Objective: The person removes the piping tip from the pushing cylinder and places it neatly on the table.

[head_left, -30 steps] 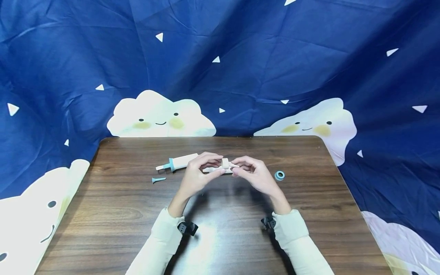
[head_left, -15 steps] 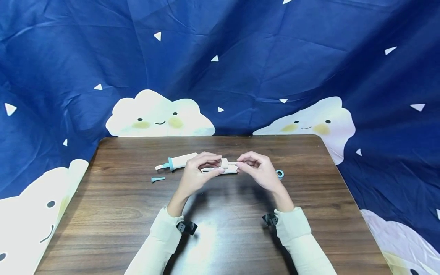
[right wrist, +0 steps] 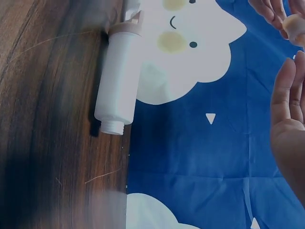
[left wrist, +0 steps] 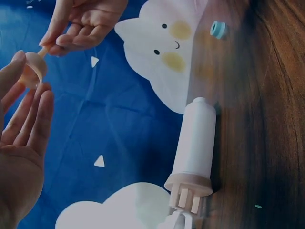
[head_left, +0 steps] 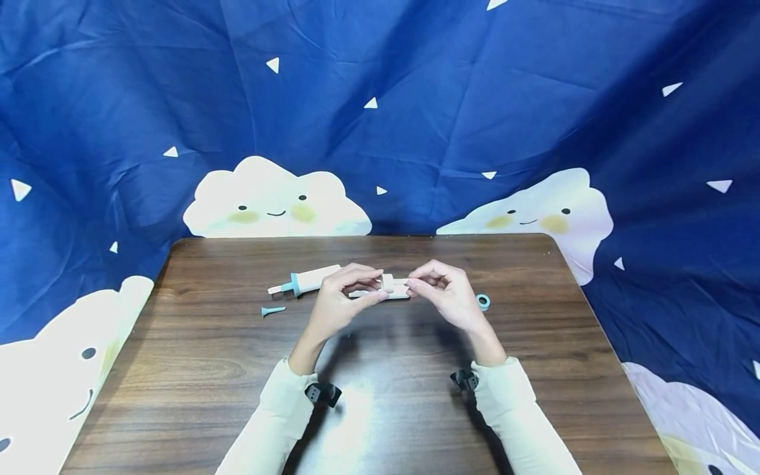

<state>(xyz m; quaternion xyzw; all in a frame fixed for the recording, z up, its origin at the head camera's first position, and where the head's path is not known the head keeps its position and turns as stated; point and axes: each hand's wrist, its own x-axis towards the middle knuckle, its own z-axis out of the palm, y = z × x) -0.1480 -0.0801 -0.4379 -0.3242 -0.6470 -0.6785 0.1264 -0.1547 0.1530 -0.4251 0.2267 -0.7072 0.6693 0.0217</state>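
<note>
In the head view my left hand (head_left: 341,300) holds a cream round cap (head_left: 388,284) between thumb and fingertips. A narrow pale stem (head_left: 400,282) runs from the cap toward my right hand (head_left: 448,295), whose thumb and fingers pinch its end. Whether cap and stem are one piece, I cannot tell. The left wrist view shows the hollow side of the cap (left wrist: 34,70). Behind the hands a white syringe-like barrel (right wrist: 119,78) lies on the table, its threaded neck bare in the right wrist view; my left hand partly covers it in the head view.
On the wooden table (head_left: 237,382), a white barrel with a teal collar (head_left: 311,280) lies to the left. A small teal nozzle (head_left: 273,311) is in front of it. A teal ring (head_left: 483,302) sits right of my right hand. A blue cloud-print cloth (head_left: 415,132) hangs behind.
My right hand has shifted slightly right along the stem, so more of the stem and the barrel behind shows. My left hand still holds the cap in nearly the same place.
</note>
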